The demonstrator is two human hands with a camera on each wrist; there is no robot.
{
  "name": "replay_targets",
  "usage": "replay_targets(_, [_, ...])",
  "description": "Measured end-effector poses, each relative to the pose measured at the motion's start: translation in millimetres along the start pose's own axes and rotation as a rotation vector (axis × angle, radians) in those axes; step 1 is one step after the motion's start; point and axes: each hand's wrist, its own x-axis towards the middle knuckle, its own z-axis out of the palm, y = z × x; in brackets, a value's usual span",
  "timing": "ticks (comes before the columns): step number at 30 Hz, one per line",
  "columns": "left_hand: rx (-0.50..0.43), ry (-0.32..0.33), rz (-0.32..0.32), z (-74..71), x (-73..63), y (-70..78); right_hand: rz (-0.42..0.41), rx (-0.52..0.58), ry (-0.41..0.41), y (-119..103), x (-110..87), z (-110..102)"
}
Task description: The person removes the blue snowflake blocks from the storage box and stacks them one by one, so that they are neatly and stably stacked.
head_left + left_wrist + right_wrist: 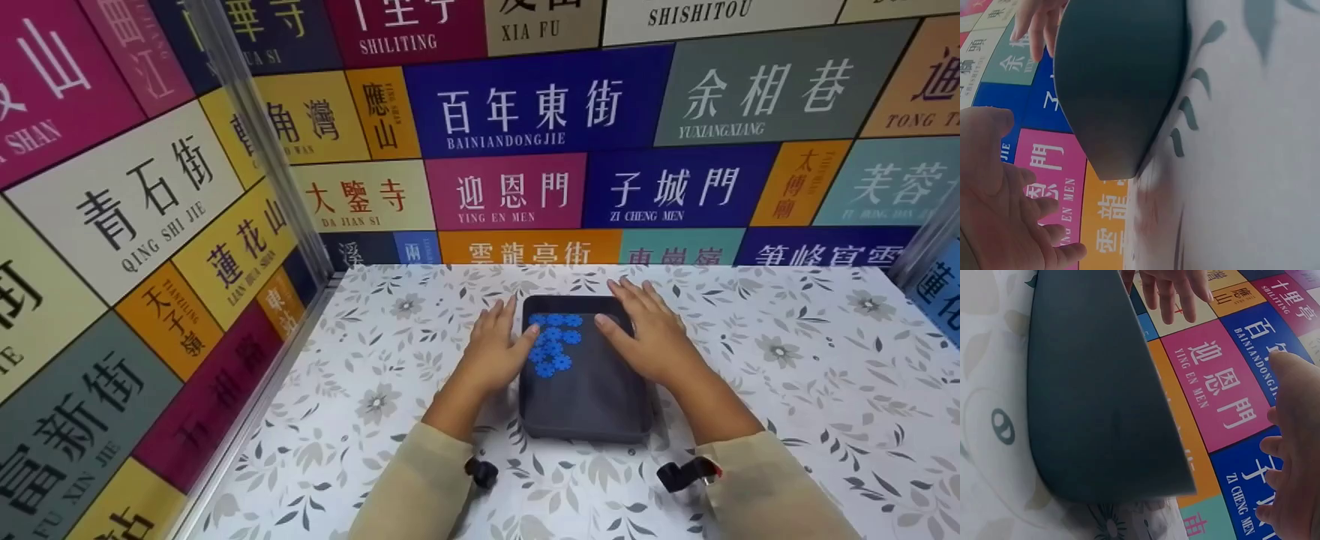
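A dark grey rectangular tray (589,409) sits on the table, its side wall large in both wrist views. Several small blue flower-shaped pieces (553,349) lie bunched in its left far part. My left hand (496,346) is by the tray's left side, fingers extended and thumb toward the rim; the left wrist view shows that hand (1010,197) with spread fingers. Along the right side, my right hand (651,334) has straight fingers pointing away and its thumb over the tray. Nothing lies in the palm of the right hand (1297,444) in the right wrist view.
A white tablecloth (750,360) with grey leaves and flowers covers the table. Behind it rises a wall (517,112) of colourful printed name panels, with another panelled wall (157,217) on the left. A dark wrist camera (484,473) sits at the left cuff.
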Motion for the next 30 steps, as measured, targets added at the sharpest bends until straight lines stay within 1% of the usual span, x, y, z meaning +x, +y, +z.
replay_targets(4, [-0.015, -0.032, 0.012, -1.2, -3.8, -0.5, -0.020, 0.037, -0.010, -1.4, 5.7, 0.1])
replay_targets(9, [-0.043, -0.073, 0.020, -2.5, -6.7, -1.4, -0.011, 0.079, -0.047, -4.3, 10.9, -0.6])
replay_targets(13, [-0.063, -0.095, 0.025, -0.7, -6.4, -2.1, 0.011, 0.100, -0.090, -6.9, 14.5, -2.4])
replay_targets(16, [-0.093, -0.094, 0.030, 1.5, -3.6, -3.8, 0.021, 0.121, -0.115, -7.6, 19.5, -4.5])
replay_targets(20, [-0.161, -0.103, 0.002, 2.0, 1.3, -5.9, 0.027, 0.157, -0.137, -5.8, 27.7, -5.4])
replay_targets(25, [-0.252, -0.121, -0.047, 1.2, 8.1, -5.2, 0.031, 0.208, -0.167, -2.9, 38.1, -0.8])
replay_targets(27, [-0.279, -0.127, -0.056, 2.1, 9.6, -4.9, 0.030, 0.226, -0.182, -3.1, 42.3, 0.6])
replay_targets(30, [-0.299, -0.136, -0.053, 4.3, 10.5, -6.0, 0.024, 0.242, -0.202, -3.8, 47.9, 1.3])
